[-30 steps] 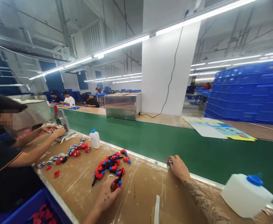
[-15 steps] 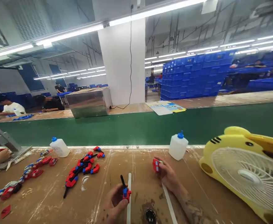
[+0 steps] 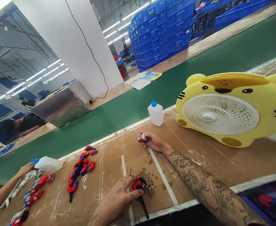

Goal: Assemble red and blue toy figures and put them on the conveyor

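My left hand (image 3: 122,195) is closed on a red toy part with a black rod (image 3: 143,206). It holds the part at the edge of a small dark, wet puddle (image 3: 143,182) on the brown table covering. My right hand (image 3: 154,142) is closed on a small red toy piece (image 3: 141,137) with pale blue and yellowish patches, raised a little over the table. Left of my hands lies a cluster of red, blue and black toy parts (image 3: 81,166). Beyond my right hand stands a white bottle with a blue cap (image 3: 156,114).
At the right stands a yellow animal-shaped fan (image 3: 220,110). Another person's hand (image 3: 26,169) touches the blue cap of a tipped bottle (image 3: 49,164) at the left, beside more toy pieces (image 3: 35,193). A green belt (image 3: 119,111) runs behind, with stacked blue crates (image 3: 161,34) past it.
My view has tilted and turned right. My left hand has brought its toy part to the puddle, rod now pointing down. The co-worker's hand has reached the left bottle, which is now tipped.
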`<state>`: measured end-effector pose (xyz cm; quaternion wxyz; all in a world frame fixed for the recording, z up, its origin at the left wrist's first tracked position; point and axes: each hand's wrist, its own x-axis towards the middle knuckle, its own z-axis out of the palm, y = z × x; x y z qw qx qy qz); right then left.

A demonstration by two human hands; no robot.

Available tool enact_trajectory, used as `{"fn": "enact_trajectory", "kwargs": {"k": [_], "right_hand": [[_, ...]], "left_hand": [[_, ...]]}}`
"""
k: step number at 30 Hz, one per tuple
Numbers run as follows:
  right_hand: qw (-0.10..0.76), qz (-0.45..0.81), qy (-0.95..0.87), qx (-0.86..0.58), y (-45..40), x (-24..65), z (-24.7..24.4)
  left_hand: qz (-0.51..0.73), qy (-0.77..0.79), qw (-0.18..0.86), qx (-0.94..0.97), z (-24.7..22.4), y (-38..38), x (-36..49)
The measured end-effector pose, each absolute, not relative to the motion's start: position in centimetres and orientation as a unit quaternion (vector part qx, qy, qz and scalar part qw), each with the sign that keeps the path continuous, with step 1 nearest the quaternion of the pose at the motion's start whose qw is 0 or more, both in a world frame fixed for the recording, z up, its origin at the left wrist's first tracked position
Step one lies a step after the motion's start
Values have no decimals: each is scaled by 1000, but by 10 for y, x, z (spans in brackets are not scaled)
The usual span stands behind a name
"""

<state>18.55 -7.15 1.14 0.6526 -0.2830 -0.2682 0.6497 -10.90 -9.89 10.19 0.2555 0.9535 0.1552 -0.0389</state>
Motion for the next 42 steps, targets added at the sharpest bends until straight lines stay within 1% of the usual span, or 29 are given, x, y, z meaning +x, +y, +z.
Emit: {"fn": "enact_trajectory", "kwargs": {"k": [3,9,12,14,16,19,22,25,29,33,37,39,42], "right_hand": [[651,648,-280,-279,-71,185,11],[663,631,-290,-281,-71,186,8],[677,612,-297,-280,-71,185,8],[679,606,-306,-279,-71,183,9],[672,609,-316,-279,-71,180,10],[655,614,-338,-282,-73,175,11],[650,602,-360,-293,-73,172,9],[651,579,-382,-309,-72,170,6],[651,540,-411,-341,-67,169,2],[652,478,-437,-394,-62,168,-3],[649,387,-456,-469,-66,162,0],[631,305,-493,-515,-69,156,5],[587,134,-558,-571,-70,147,12]], "left_hand": [[-64,163,256,951,107,-99,-101],[-101,136,209,963,115,-99,-96],[-82,151,241,955,116,-97,-100],[-25,166,295,941,110,-91,-103],[76,194,373,904,96,-82,-102],[257,274,501,779,69,-61,-87],[386,335,567,646,50,-40,-62],[419,349,585,601,44,-26,-38],[382,341,600,614,46,-19,-21],[365,340,586,639,45,-13,-12],[370,353,587,628,42,-12,3],[381,353,597,611,41,-14,15],[403,359,581,609,38,-18,37]]}}
